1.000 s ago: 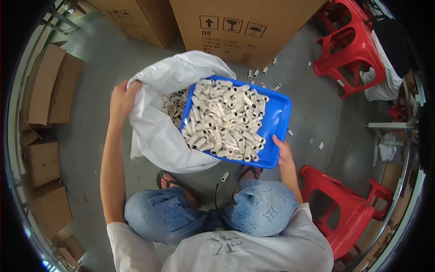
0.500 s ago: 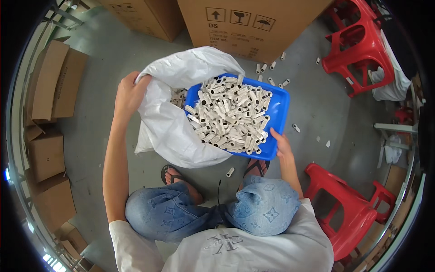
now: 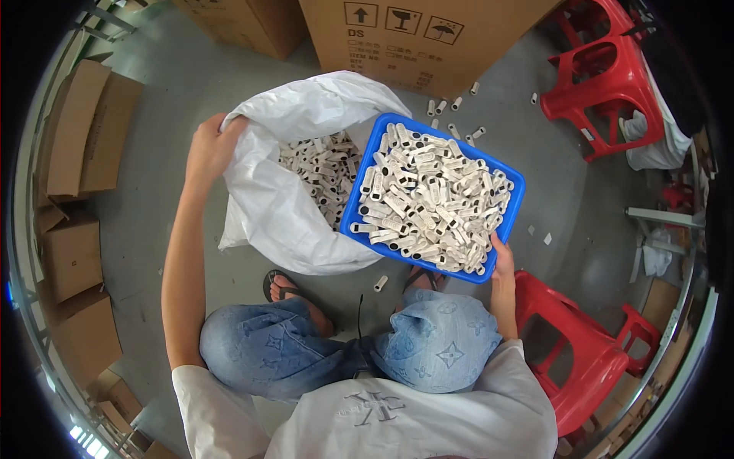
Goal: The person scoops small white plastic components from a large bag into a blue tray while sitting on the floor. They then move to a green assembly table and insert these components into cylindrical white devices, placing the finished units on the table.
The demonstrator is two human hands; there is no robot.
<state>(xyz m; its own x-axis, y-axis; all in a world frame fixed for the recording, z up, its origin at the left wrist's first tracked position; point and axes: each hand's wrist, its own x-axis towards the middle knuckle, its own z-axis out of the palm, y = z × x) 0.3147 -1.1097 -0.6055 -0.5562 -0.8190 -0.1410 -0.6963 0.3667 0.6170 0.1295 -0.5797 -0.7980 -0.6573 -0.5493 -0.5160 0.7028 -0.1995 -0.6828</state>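
My left hand (image 3: pixel 212 151) is closed on the rim of a white woven sack (image 3: pixel 267 200), pulling its mouth open. Inside the sack lie many small off-white plastic parts (image 3: pixel 321 170) with dark spots. With my right hand (image 3: pixel 502 261) I grip the lower right edge of a blue plastic tray (image 3: pixel 519 200). The tray is heaped with the same kind of off-white parts (image 3: pixel 436 195). Its left side overlaps the right edge of the sack's mouth.
Several loose parts (image 3: pixel 456 103) lie on the grey floor beyond the tray, and one (image 3: pixel 381 284) near my feet. A large cardboard box (image 3: pixel 489 34) stands ahead. Red plastic stools (image 3: pixel 585 359) are on the right. Open cartons (image 3: pixel 107 134) line the left.
The blue tray has moved right and come more level, its parts now spread across it. More of the sack's contents shows. My left hand keeps its hold on the rim.
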